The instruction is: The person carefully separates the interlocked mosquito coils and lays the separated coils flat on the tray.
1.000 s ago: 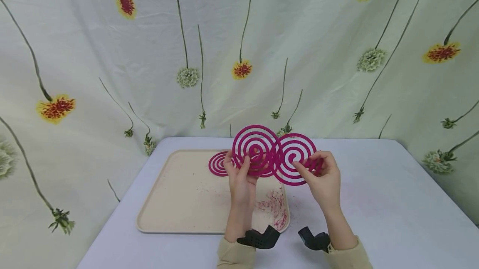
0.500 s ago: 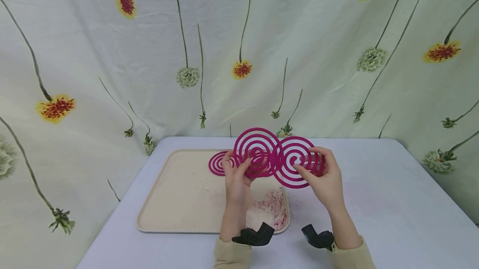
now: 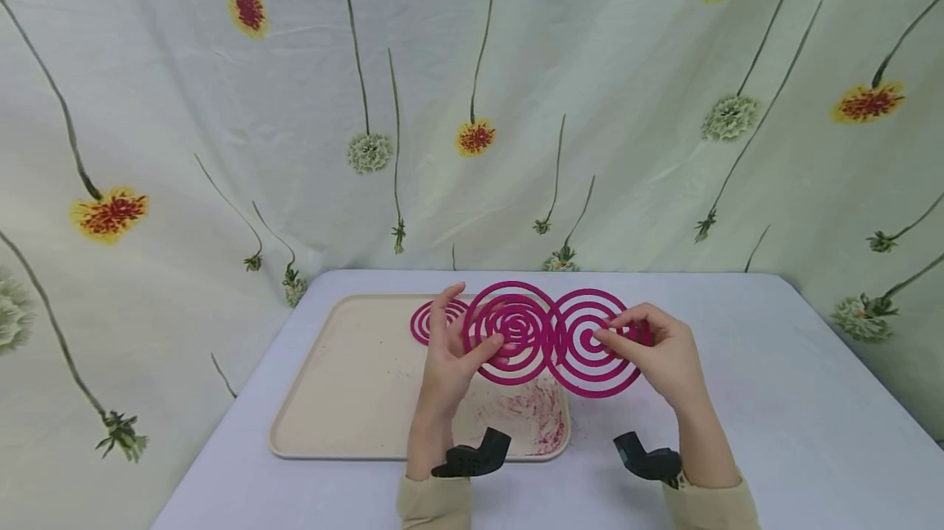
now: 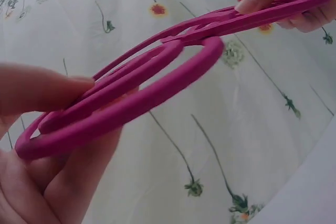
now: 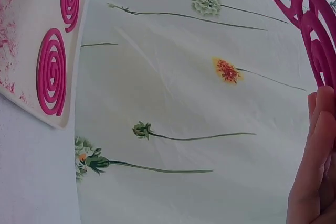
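Two magenta mosquito coils are held up above the tray, overlapping where their edges meet. My left hand (image 3: 447,362) pinches the left mosquito coil (image 4: 131,107) between thumb and fingers, with its index finger raised in the head view. My right hand (image 3: 669,354) grips the right mosquito coil (image 4: 273,15) by its outer right side, thumb in front. Whether the two coils are linked or only touching, I cannot tell. Behind them, on the beige tray (image 3: 354,399), lie two more mosquito coils (image 5: 51,72), one partly hidden in the head view by my left hand and the held coil.
Reddish crumbs (image 3: 549,423) are scattered over the tray's right end. A white-covered table (image 3: 737,399) bears the tray. Behind it hangs a flower-print cloth (image 3: 634,104). Black wrist cameras (image 3: 475,456) sit on both wrists.
Both hands have come lower and nearer, with the held coils sinking in front of the tray. My hands have moved farther apart, and the left index finger has lifted off its coil.
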Tool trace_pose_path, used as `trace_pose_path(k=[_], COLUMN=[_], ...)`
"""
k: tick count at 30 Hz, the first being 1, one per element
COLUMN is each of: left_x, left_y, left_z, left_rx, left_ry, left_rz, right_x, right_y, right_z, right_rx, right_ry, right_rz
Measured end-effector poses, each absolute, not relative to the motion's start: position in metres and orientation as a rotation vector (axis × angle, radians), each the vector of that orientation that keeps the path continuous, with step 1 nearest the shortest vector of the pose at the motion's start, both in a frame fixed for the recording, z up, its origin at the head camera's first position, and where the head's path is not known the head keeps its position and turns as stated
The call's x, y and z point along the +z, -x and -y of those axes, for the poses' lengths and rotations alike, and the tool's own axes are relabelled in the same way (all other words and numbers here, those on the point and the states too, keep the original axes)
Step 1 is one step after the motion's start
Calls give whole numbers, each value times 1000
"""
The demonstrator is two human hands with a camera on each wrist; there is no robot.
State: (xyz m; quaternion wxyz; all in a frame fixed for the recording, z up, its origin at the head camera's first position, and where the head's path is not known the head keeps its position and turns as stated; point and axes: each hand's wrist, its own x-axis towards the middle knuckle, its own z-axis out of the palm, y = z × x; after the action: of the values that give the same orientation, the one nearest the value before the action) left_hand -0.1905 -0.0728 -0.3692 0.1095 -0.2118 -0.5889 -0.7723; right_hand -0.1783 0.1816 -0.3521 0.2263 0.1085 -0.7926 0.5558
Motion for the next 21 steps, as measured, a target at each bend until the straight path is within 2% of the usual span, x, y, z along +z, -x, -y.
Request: trace_pose_path(k=[2,5,8,11,16,21], left_x=[-370,-370,-370,-369,-367,-365], left_y=[190,189,189,190,192,193], left_z=[77,82,83,81,70,56], left_rx=[-2256,-2223,-2219,-2268,-2387,-2463], left_ry=[728,836,837,755,579,480], left_rz=[1763,1840,1874,1804,1557,1311], right_x=[-358,-390,-415,-415,-412,-389], right_y=[181,204,224,225,222,204], right_z=[-187,-201,-211,-208,-197,-179], right_rx=[1555,1604,1633,1571,1571,1574], right_ry=[-364,-467,-471,-364,-362,-353], right_rz=[2165,2095,2044,2042,1894,1892])
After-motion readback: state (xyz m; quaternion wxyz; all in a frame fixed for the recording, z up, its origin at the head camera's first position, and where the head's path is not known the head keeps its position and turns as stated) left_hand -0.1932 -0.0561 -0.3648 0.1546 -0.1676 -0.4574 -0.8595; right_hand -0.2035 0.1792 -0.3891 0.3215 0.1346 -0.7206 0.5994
